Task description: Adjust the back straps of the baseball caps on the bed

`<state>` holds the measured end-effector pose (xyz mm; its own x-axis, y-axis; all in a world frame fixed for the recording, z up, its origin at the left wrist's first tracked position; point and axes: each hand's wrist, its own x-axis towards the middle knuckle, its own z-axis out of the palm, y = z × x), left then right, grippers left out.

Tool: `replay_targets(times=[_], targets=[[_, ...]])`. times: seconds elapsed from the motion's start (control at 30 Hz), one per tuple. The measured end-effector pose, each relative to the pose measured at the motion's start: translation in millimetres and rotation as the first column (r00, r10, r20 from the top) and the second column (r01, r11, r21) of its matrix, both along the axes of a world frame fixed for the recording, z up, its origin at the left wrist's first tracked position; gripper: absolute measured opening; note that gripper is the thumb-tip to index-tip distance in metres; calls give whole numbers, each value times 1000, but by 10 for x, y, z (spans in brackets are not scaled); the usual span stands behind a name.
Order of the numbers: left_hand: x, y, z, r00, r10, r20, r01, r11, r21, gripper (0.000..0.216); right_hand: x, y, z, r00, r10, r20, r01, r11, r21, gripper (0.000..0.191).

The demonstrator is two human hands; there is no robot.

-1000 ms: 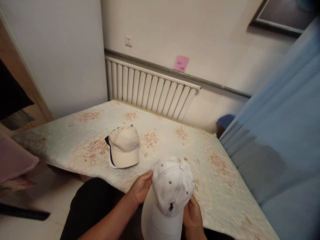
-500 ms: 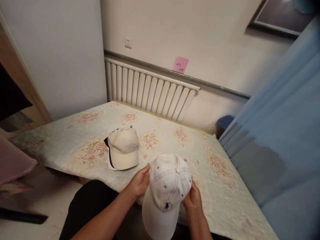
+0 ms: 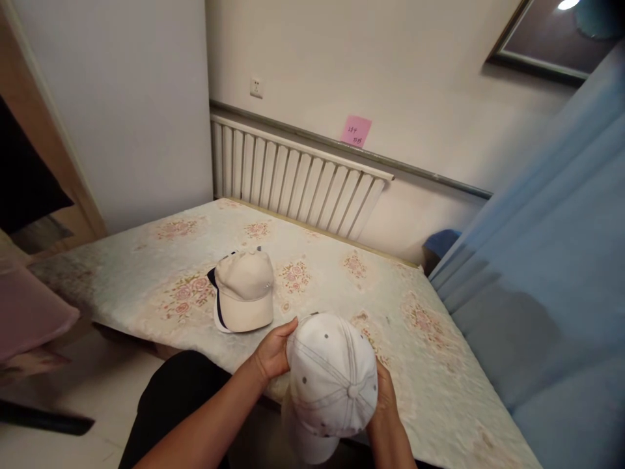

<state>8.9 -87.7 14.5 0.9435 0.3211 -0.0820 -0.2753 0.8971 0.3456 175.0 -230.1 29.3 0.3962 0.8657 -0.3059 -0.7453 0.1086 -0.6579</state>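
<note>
I hold a white baseball cap (image 3: 329, 378) over the near edge of a bed with a floral mattress (image 3: 146, 273). My left hand (image 3: 273, 352) grips the cap's left side with curled fingers. My right hand (image 3: 385, 400) grips its right side, mostly hidden behind the crown. The crown's top button faces me and the brim points down towards my lap. A beige cap with a dark inner edge (image 3: 243, 298) lies on the mattress just left of and beyond my left hand.
A white radiator (image 3: 293, 179) runs along the far wall, with a pink sticky note (image 3: 356, 131) above it. A blue curtain (image 3: 551, 260) hangs at the right. A pink cushion (image 3: 29, 312) shows at the left edge.
The white cap has tipped forward in my hands, so its crown top now faces me and the brim has dropped out of sight. The beige cap has not moved.
</note>
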Motion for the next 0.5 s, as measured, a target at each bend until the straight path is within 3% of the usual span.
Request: replay_targets(times=[0.33,0.5], targets=[[-60,-63,14,996,26,82,-26,1000,-6,58,-36,-25,-18,998,48,-50,-49,999,0,37],[-65,-178,-214,1000,-3,-16,2,997,-71,55,-7,25,-20,1000,-4,-7,4,1000,18,37]])
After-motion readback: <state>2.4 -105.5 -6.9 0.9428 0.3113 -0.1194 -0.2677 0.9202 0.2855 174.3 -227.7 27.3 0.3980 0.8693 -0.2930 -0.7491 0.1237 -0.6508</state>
